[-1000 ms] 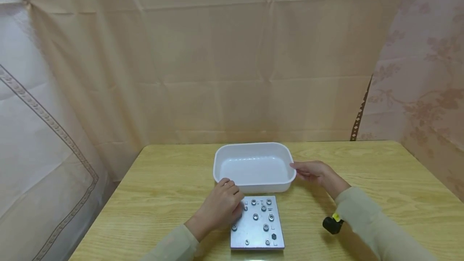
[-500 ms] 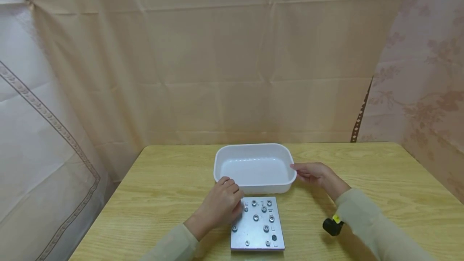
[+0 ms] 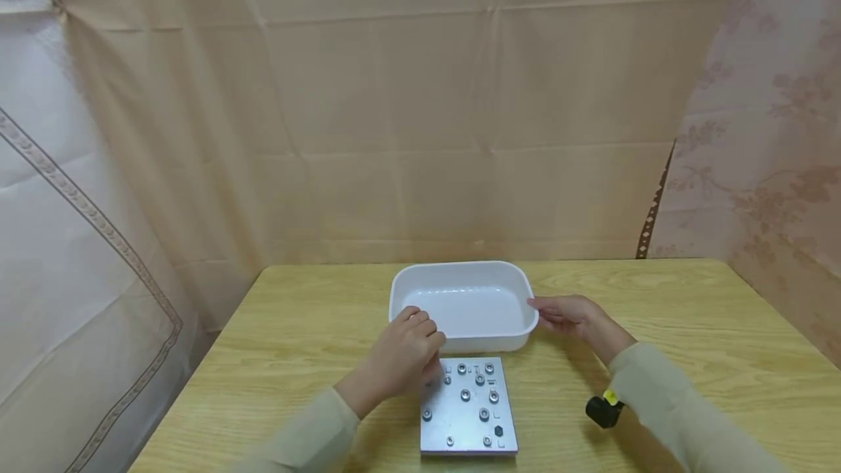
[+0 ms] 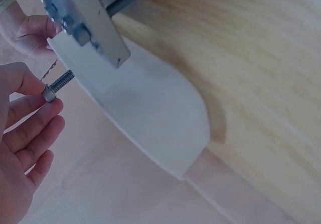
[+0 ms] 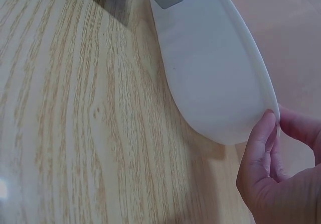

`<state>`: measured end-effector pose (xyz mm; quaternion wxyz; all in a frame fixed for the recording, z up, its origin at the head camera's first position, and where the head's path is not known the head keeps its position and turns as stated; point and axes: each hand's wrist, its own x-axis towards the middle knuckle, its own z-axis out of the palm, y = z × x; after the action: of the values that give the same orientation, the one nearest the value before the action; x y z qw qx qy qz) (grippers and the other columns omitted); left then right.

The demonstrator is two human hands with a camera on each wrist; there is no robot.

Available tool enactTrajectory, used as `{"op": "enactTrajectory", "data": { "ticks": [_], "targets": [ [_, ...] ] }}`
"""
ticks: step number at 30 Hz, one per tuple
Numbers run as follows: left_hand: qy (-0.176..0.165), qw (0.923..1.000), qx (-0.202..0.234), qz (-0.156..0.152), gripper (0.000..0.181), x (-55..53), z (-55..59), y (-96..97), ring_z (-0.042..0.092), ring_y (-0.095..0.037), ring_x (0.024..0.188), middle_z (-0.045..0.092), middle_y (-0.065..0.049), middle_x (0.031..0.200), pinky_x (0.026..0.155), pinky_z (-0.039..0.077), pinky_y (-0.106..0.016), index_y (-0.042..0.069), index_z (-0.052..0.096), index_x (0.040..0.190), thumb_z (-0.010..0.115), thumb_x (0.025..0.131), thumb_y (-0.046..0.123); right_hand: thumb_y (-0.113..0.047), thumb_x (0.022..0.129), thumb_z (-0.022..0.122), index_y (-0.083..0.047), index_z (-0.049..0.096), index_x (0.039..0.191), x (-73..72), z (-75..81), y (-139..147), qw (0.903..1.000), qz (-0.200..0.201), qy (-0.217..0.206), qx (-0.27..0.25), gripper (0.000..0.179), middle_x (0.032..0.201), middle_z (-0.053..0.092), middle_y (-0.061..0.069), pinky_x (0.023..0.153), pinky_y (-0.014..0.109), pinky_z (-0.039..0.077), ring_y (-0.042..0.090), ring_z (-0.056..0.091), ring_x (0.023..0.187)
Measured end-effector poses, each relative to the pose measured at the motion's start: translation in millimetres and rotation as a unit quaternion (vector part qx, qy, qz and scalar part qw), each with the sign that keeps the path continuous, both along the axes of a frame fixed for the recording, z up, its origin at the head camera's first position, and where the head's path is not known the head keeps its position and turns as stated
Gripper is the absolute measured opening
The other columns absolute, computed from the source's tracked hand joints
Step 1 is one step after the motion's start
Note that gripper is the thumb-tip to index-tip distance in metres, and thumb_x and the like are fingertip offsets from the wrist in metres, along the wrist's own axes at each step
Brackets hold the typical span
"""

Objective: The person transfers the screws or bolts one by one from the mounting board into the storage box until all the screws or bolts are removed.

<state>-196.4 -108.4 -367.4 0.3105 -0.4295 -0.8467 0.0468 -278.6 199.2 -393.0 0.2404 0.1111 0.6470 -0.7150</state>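
In the left wrist view, a metal bolt (image 4: 61,82) with a round head and threaded shank is pinched by the head between the thumb and fingers of my left hand (image 4: 27,128). The head view shows that hand above the far left corner of a metal plate (image 3: 453,425), hiding the bolt. Several socket-head bolts stand in the plate. Behind it is a white rectangular plastic tub (image 3: 482,344), with no contents visible. My right hand (image 3: 570,314) pinches the tub's right rim; the right wrist view shows its thumb and fingers (image 5: 258,143) on either side of that rim.
The wooden table (image 3: 296,356) bears the plate and tub. A black object with a yellow part (image 3: 603,411) sits by the right sleeve. Beige cloth (image 3: 394,130) hangs behind the table, with patterned cloth at both sides.
My left hand has risen a little and moved slightly toward the tub. My right hand stays on the tub's rim. The tub and plate keep their places.
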Motion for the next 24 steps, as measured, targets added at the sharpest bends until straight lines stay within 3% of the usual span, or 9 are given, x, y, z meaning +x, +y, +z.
{"op": "enactTrajectory", "data": {
  "ticks": [8,24],
  "targets": [
    [0.042,0.9991,-0.003,-0.008,0.012,-12.0,10.3,0.5,0.054,-0.012,0.066,0.060,0.007,0.066,0.078,0.046,-0.027,0.018,0.061,0.068,0.072,0.072,0.020,-0.013,0.090,0.064,-0.016,0.066,0.073,-1.8,-3.5,1,0.9999,-0.004,-0.009,0.010,0.017,0.070,0.072,-0.004,0.067,0.015,0.055,0.004,0.067,0.068],
    [0.039,0.9992,-0.006,0.006,0.012,-47.2,34.5,2.6,0.057,-0.014,0.067,0.064,0.004,0.066,0.077,0.048,-0.029,0.015,0.063,0.068,0.073,0.073,0.018,-0.015,0.089,0.067,-0.017,0.067,0.072,-1.7,-0.4,-1,0.9997,-0.011,-0.005,0.023,0.017,0.068,0.072,-0.005,0.066,0.016,0.053,0.004,0.066,0.066]
  ]
}}
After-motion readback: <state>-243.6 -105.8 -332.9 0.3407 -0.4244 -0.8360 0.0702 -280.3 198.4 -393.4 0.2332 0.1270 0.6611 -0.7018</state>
